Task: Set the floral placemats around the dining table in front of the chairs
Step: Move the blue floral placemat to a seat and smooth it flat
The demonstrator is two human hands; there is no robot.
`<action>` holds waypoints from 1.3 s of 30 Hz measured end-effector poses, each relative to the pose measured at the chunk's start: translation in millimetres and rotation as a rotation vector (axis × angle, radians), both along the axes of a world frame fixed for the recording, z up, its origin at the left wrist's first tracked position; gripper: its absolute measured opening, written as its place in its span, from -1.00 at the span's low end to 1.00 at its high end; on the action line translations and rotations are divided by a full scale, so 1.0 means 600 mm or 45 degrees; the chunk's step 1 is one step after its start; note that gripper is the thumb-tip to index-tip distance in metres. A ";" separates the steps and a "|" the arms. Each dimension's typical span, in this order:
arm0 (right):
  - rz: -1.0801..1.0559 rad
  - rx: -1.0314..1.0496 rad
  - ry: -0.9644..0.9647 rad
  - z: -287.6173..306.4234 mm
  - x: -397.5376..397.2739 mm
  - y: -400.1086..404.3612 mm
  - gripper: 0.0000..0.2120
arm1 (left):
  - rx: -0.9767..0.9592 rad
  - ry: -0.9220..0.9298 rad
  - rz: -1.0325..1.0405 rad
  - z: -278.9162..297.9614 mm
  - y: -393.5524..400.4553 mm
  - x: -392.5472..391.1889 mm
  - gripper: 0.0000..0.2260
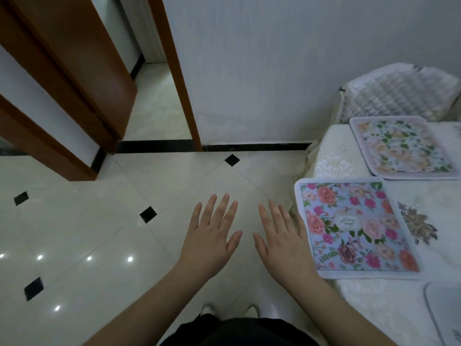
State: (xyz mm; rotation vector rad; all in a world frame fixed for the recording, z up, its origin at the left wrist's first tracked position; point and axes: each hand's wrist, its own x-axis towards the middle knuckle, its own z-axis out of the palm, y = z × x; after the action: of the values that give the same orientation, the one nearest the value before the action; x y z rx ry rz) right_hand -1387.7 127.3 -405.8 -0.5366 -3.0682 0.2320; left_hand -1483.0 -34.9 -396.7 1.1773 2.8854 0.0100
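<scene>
A blue placemat with pink and orange flowers (356, 228) lies flat on the white-clothed dining table (331, 158) at the right, near its left edge. Farther back lies a pale placemat with peach flowers (404, 147), in front of a chair with a white quilted cover (396, 93). The corner of a third mat (444, 313) shows at the lower right. My left hand (212, 236) hovers over the floor, fingers spread, holding nothing. My right hand (284, 238) is also spread and empty, just left of the blue placemat's edge, over the table's rim.
Glossy cream floor tiles with black diamond insets (148, 214) fill the left and middle. A brown wooden door frame (179, 71) and an open doorway stand at the back left. A white wall (262, 71) runs behind the table. My feet (229, 309) show at the bottom.
</scene>
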 end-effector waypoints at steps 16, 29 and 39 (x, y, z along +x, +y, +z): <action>-0.596 0.075 -0.028 -0.024 -0.084 0.106 -0.40 | 0.113 -0.028 -0.599 -0.025 0.215 -0.195 -0.46; -1.066 0.152 -0.028 -0.027 -0.116 0.112 -0.40 | 0.144 -0.098 -1.118 -0.041 0.356 -0.275 -0.48; -1.397 0.080 -0.037 -0.074 -0.021 0.163 -0.42 | 0.023 -0.074 -1.464 -0.084 0.481 -0.188 -0.48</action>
State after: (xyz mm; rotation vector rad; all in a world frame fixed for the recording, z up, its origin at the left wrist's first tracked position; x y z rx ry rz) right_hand -1400.3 225.0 -450.3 -2.0229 -2.3021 0.0822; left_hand -1596.0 253.7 -446.9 2.5215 1.7547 0.0434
